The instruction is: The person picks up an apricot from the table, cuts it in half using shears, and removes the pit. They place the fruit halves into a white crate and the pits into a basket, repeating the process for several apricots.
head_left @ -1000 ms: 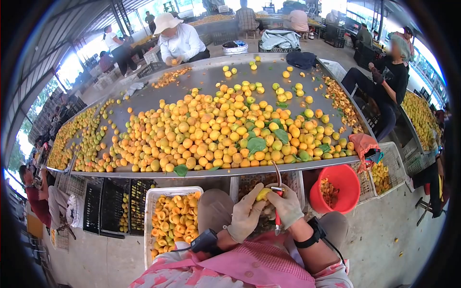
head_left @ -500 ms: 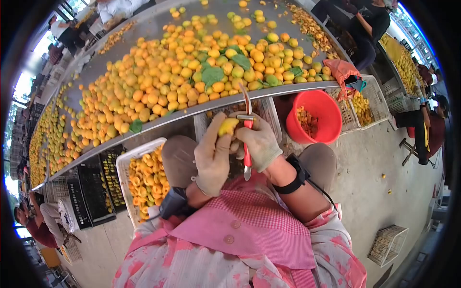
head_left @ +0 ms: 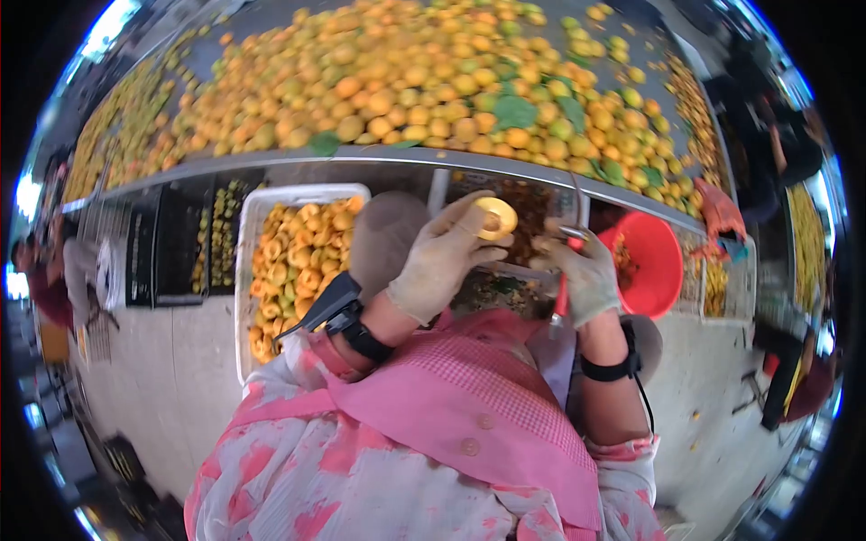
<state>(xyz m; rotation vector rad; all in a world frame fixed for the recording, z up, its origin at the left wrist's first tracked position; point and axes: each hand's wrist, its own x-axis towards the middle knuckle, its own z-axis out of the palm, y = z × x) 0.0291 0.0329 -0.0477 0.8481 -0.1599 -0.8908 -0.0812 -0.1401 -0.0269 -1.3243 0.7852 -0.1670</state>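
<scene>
My gloved left hand (head_left: 444, 261) holds a yellow cut fruit (head_left: 495, 218) between thumb and fingers; its round cut face, with a brownish centre, points up. To its right, my gloved right hand (head_left: 583, 275) grips a red-handled peeling tool (head_left: 561, 296) with a metal blade at the top and a metal tip below. The two hands are apart, in front of the metal table's edge (head_left: 424, 160). A white crate (head_left: 245, 298) of orange cut fruit stands left of my left hand. Beside my right hand is a red bucket (head_left: 663, 270) with peelings inside.
Whole yellow-orange fruits (head_left: 379, 81) and green leaves (head_left: 515, 112) cover much of the table. Black crates (head_left: 180, 243) stand under it at the left. An orange bag (head_left: 717, 212) hangs at the right edge. Other people sit at both sides.
My hands have separated, the left one with the fruit and the right one with the tool. The fruit's cut face now shows. The camera view has shifted left, and the white crate shows more fully.
</scene>
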